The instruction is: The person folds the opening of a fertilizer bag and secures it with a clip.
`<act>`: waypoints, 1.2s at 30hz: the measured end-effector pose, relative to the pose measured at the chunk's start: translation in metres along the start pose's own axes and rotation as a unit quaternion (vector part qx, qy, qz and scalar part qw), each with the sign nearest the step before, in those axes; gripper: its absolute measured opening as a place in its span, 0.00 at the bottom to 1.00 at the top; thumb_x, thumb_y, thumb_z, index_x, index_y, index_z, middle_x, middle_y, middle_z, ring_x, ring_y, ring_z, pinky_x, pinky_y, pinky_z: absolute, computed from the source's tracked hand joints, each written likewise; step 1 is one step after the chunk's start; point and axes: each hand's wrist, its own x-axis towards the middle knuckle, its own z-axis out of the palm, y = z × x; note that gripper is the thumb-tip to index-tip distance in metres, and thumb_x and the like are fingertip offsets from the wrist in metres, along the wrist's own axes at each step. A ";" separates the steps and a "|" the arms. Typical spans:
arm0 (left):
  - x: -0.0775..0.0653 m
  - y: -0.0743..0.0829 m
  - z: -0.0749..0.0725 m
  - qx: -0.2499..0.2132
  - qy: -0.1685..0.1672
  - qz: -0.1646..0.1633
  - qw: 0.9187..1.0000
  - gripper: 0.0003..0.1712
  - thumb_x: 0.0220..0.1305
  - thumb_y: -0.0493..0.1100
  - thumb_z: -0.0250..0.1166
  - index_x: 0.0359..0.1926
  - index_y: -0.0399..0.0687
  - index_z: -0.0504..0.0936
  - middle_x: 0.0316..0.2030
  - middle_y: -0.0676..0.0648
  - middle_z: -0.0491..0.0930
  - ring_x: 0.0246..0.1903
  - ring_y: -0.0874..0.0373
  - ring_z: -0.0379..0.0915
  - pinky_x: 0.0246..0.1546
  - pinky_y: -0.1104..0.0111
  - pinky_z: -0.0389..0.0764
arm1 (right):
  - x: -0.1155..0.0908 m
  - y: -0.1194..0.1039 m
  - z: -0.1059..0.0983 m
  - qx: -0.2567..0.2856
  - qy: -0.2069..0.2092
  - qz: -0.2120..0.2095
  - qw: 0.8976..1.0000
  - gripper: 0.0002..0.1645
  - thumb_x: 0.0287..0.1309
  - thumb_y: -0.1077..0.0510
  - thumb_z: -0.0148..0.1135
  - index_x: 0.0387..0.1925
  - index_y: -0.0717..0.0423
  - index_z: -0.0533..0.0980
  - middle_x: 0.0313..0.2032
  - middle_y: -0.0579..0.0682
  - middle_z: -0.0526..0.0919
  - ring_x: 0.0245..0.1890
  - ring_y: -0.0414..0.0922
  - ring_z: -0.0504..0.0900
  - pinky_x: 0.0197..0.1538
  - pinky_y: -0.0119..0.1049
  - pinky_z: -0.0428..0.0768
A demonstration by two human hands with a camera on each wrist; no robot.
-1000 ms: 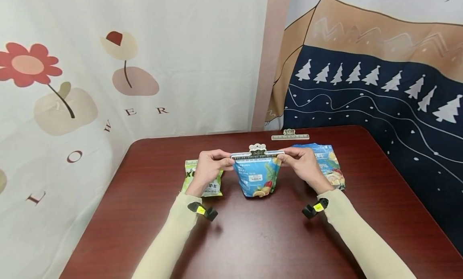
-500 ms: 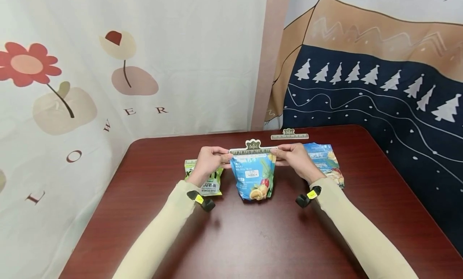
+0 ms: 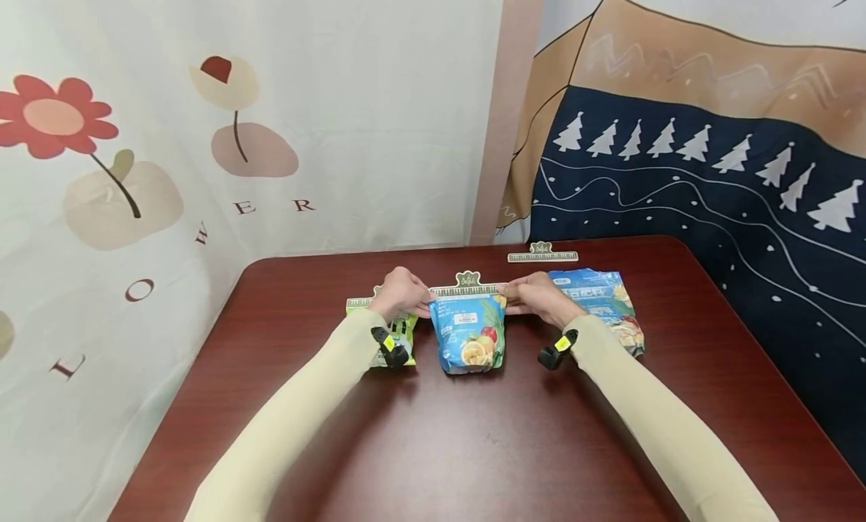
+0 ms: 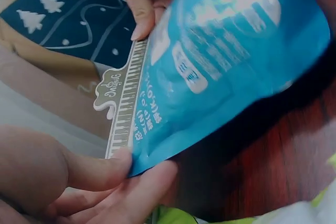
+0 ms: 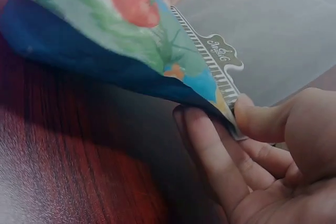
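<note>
A blue pouch with printed fruit (image 3: 467,334) is near the table's middle, its top edge closed in a bag clip (image 3: 468,289) with a piano-key pattern. At the clip's left end my left hand (image 3: 402,292) pinches clip and pouch corner between thumb and fingers. My right hand (image 3: 544,298) does the same at the right end, thumb in front and fingers behind. In the right wrist view the clip (image 5: 218,53) runs straight along the pouch's top. The left wrist view shows the word "Music" on the clip's tab, above printed text on the pouch (image 4: 210,72).
Partly behind my left hand lies a green snack bag (image 3: 407,334) with a similar clip (image 3: 358,303) at its top. Another blue pouch (image 3: 598,296) lies flat at the right. A loose piano-key clip (image 3: 543,256) is by the back edge of the brown table (image 3: 487,447).
Both hands have shifted slightly left with the clipped pouch, which first tilted up to face the head camera and then sank lower. The other bags and the loose clip have not moved.
</note>
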 end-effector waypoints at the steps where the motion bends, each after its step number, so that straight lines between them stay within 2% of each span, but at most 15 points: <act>1: 0.002 0.000 0.002 0.013 0.000 0.003 1.000 0.12 0.65 0.32 0.69 0.46 0.26 0.85 0.39 0.32 0.88 0.33 0.46 0.90 0.40 0.58 0.89 | 0.002 0.001 0.000 0.001 0.003 0.008 1.000 0.25 0.71 0.60 0.62 0.62 0.75 0.74 0.37 0.51 0.87 0.34 0.37 0.87 0.44 0.35 0.88; 6: 0.014 0.003 0.009 0.099 0.008 0.000 0.995 0.11 0.64 0.32 0.70 0.44 0.26 0.86 0.33 0.33 0.88 0.25 0.51 0.88 0.37 0.58 0.89 | 0.009 0.006 0.002 -0.026 0.042 0.038 0.998 0.21 0.67 0.60 0.66 0.55 0.72 0.80 0.40 0.55 0.87 0.29 0.38 0.89 0.40 0.34 0.88; 12: 0.024 0.011 0.016 0.198 0.010 -0.011 0.980 0.13 0.63 0.31 0.70 0.46 0.29 0.81 0.29 0.37 0.84 0.19 0.54 0.85 0.32 0.61 0.89 | 0.006 0.006 0.002 -0.073 0.083 0.038 0.993 0.21 0.62 0.57 0.73 0.50 0.69 0.84 0.32 0.57 0.89 0.22 0.39 0.88 0.33 0.32 0.87; 16: 0.024 0.014 0.020 0.227 0.013 -0.009 0.974 0.10 0.62 0.31 0.71 0.43 0.30 0.82 0.28 0.36 0.84 0.20 0.51 0.86 0.29 0.63 0.88 | 0.002 0.004 0.003 -0.094 0.105 0.031 0.990 0.20 0.59 0.54 0.75 0.46 0.65 0.86 0.28 0.54 0.89 0.22 0.40 0.88 0.33 0.33 0.87; 21: 0.018 0.016 0.022 0.242 0.023 -0.005 0.970 0.06 0.62 0.31 0.70 0.39 0.31 0.83 0.27 0.35 0.86 0.23 0.49 0.88 0.27 0.63 0.88 | -0.003 0.002 0.003 -0.155 0.104 -0.004 0.982 0.21 0.61 0.52 0.74 0.47 0.64 0.85 0.31 0.56 0.89 0.24 0.42 0.89 0.34 0.35 0.87; 25: 0.010 0.018 0.022 0.259 0.057 0.031 0.964 0.04 0.62 0.33 0.67 0.30 0.36 0.83 0.26 0.38 0.84 0.21 0.49 0.87 0.21 0.66 0.85 | -0.008 -0.001 0.000 -0.238 0.090 -0.050 0.966 0.22 0.64 0.47 0.70 0.50 0.61 0.84 0.35 0.56 0.89 0.29 0.43 0.88 0.35 0.36 0.88; 29: 0.003 0.022 0.028 0.301 0.113 0.087 0.943 0.19 0.61 0.41 0.70 0.16 0.45 0.75 0.16 0.47 0.74 0.17 0.52 0.77 0.17 0.67 0.75 | -0.016 -0.008 -0.011 -0.281 0.070 -0.091 0.953 0.25 0.66 0.44 0.67 0.54 0.59 0.82 0.40 0.58 0.89 0.34 0.48 0.88 0.39 0.38 0.88; 31: 0.001 0.026 0.032 0.308 0.132 0.103 0.936 0.25 0.62 0.47 0.72 0.13 0.46 0.72 0.13 0.49 0.68 0.17 0.53 0.71 0.19 0.65 0.71 | -0.020 -0.012 -0.019 -0.297 0.059 -0.111 0.947 0.28 0.66 0.44 0.67 0.57 0.60 0.81 0.44 0.59 0.89 0.38 0.50 0.89 0.42 0.40 0.88; 33: -0.002 0.030 0.036 0.294 0.143 0.112 0.938 0.25 0.62 0.51 0.73 0.14 0.45 0.75 0.15 0.50 0.70 0.20 0.53 0.72 0.23 0.62 0.74 | -0.024 -0.016 -0.028 -0.322 0.056 -0.130 0.936 0.30 0.67 0.43 0.66 0.60 0.60 0.79 0.48 0.59 0.88 0.43 0.51 0.88 0.46 0.42 0.87; 36: -0.006 0.038 0.045 0.241 0.138 0.111 0.954 0.19 0.63 0.55 0.73 0.28 0.43 0.86 0.28 0.47 0.83 0.31 0.50 0.81 0.35 0.60 0.82 | -0.031 -0.021 -0.042 -0.353 0.060 -0.147 0.922 0.33 0.67 0.40 0.65 0.64 0.58 0.77 0.55 0.58 0.85 0.51 0.53 0.84 0.53 0.47 0.84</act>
